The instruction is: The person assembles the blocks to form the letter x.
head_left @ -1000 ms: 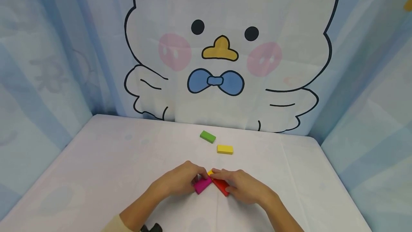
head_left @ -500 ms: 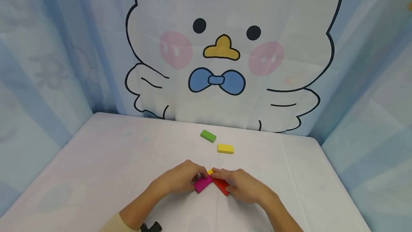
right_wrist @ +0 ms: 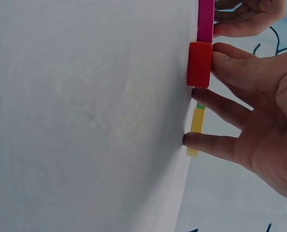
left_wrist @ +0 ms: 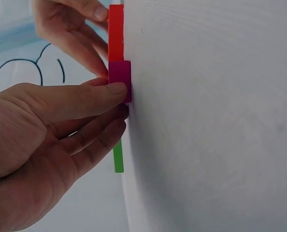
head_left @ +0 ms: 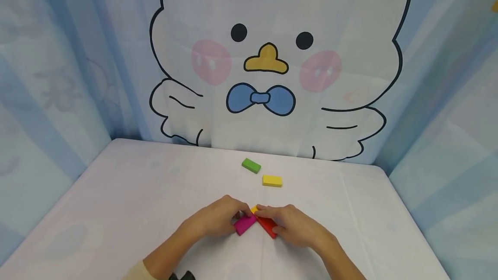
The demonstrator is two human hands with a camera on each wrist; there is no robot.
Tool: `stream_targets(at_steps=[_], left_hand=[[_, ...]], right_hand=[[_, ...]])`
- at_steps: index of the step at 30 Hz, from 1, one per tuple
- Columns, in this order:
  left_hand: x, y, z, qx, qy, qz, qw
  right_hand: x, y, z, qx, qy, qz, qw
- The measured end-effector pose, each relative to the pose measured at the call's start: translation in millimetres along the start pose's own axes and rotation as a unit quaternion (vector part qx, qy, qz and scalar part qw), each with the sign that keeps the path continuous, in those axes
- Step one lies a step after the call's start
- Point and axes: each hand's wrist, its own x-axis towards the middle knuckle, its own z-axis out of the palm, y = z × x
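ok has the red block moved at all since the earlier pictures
No. In the head view, the red block shows no visible shift in any direction against the printed bow tie on the backdrop.

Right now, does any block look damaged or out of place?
Nothing stands out: no damage shows. The left hand holds the purple block, the right hand the red block; both blocks are partly covered.

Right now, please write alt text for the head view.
Left hand grips a magenta block, right hand a red block, slanted toward each other; an orange-yellow piece shows behind. Farther back on the table lie a yellow block and a green block.
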Motion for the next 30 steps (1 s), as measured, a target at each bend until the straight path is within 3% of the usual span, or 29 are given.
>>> stream_targets(at_steps=[25, 30], left_hand=[[2.3, 1.4, 1.6, 0.008, -0.007, -0.008, 0.9999], [1.0, 2.0, 1.0, 0.011, -0.009, -0.024, 0.9996]], right_hand=[[-2.0, 0.7, -6.5, 0.007, 0.008, 0.021, 1.0], [-0.6, 0.9, -4.4, 0.014, 0.011, 0.02, 1.0]])
